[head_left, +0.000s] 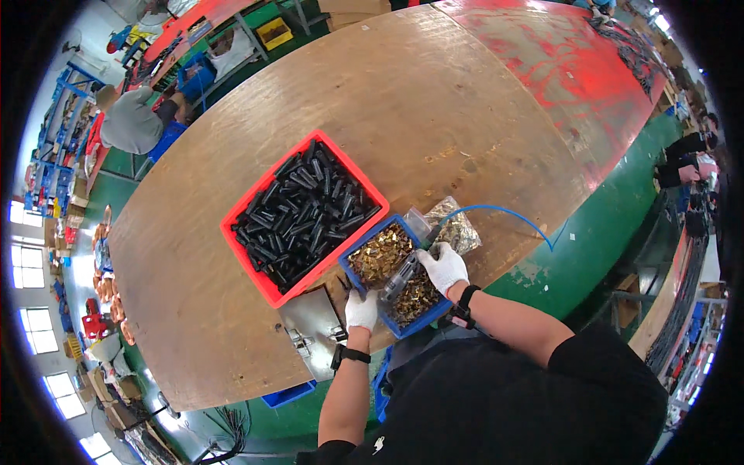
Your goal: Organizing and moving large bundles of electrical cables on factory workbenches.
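My right hand (444, 269), in a white glove, is closed on the upper part of a grey, elongated air tool (401, 277) with a blue hose at its top end. The tool slants over a blue bin (439, 312) of small brass-coloured metal pieces, split into two parts. My left hand (362, 310), also gloved, is by the tool's lower end and the bin's left edge. Its fingers are closed, with a small dark piece (345, 284) sticking out. Left of it lies a metal plate fixture (313, 325) with clamps.
A red crate (228, 225) full of black tubular parts stands beyond my left hand. Clear bags of metal pieces (459, 231) lie behind the bin. The blue hose (511, 211) arcs right over the wooden table (434, 101). A seated person (133, 122) is at far left.
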Tool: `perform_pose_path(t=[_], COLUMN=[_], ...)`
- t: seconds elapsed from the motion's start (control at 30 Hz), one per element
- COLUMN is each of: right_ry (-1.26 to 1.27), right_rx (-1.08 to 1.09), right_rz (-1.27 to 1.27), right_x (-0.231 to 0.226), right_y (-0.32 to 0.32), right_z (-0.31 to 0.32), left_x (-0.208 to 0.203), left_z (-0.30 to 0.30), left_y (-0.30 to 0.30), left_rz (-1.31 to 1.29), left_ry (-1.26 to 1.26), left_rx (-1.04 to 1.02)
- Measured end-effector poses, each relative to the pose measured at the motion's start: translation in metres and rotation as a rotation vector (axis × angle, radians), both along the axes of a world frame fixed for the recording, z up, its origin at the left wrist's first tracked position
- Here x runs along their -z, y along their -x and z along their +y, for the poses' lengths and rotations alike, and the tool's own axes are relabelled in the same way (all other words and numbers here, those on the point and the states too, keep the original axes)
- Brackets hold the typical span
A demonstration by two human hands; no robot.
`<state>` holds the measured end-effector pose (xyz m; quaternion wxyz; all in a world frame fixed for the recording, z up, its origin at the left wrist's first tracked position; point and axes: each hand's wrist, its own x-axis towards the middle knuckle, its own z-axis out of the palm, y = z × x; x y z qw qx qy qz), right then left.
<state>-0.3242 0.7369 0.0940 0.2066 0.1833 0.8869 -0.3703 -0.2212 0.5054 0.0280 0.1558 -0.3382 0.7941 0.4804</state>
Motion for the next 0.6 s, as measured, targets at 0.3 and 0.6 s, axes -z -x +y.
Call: perform_pose_path(t=[0.3,0.6], right_ry=[-0.196,-0.021], right_rx=[-0.110,-0.445], right_rz=[0.137,-0.043], right_x=[0.018,0.048], right_y=[-0.007,0.032], right_z=[0.017,0.030], left_x=[0.011,0.070], left_z=[-0.017,-0.023], left_y=[0.011,0.007], left_rz=[-0.125,-0.071], left_ry=[-0.213,-0.272], left_rx=[-0.040,0.116])
